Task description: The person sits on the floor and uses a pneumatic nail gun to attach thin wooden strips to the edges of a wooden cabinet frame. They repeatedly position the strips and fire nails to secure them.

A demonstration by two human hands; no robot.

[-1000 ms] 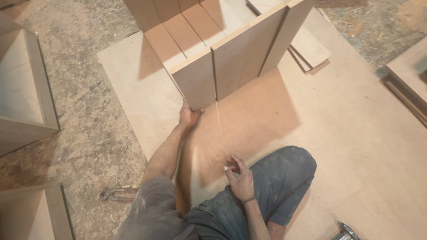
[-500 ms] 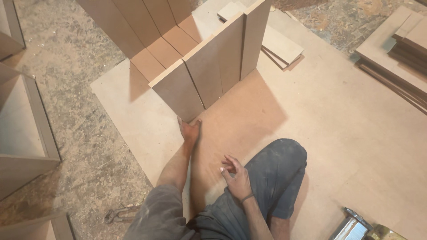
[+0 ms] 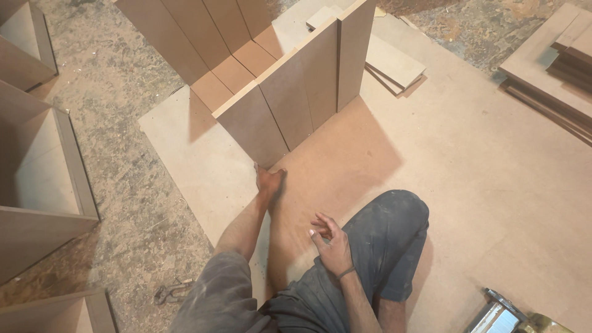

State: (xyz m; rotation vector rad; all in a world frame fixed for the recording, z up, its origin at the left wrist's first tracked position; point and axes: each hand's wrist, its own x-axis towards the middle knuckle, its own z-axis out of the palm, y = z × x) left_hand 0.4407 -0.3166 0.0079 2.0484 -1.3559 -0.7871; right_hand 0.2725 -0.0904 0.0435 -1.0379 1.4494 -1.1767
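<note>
So I'm sat on the big sheet on the floor (image 3: 493, 185), knee bent up in dark trousers. My right hand (image 3: 333, 243) is loose above my thigh, fingers half curled with nothing in them, though thumb and forefinger are pinched close, so something tiny could be hiding there, can't tell. There's a metal tool (image 3: 502, 314) just off to my right at the sheet's edge, and some pliers-looking thing (image 3: 172, 290) on the gritty floor to my left.

Further out, my left hand (image 3: 269, 182) is flat on the sheet, fingertips right at the bottom corner of the upright panel box (image 3: 290, 98). Open palm, not gripping, just pressing or feeling along that lower edge.

The box stands ahead of me, near corner facing me, dividers running away behind it. Beyond it a couple of loose offcuts (image 3: 394, 61).

Looks to me like I'm checking how that corner sits. Next move probably needs the right hand free to steady or nudge the panel.
</note>
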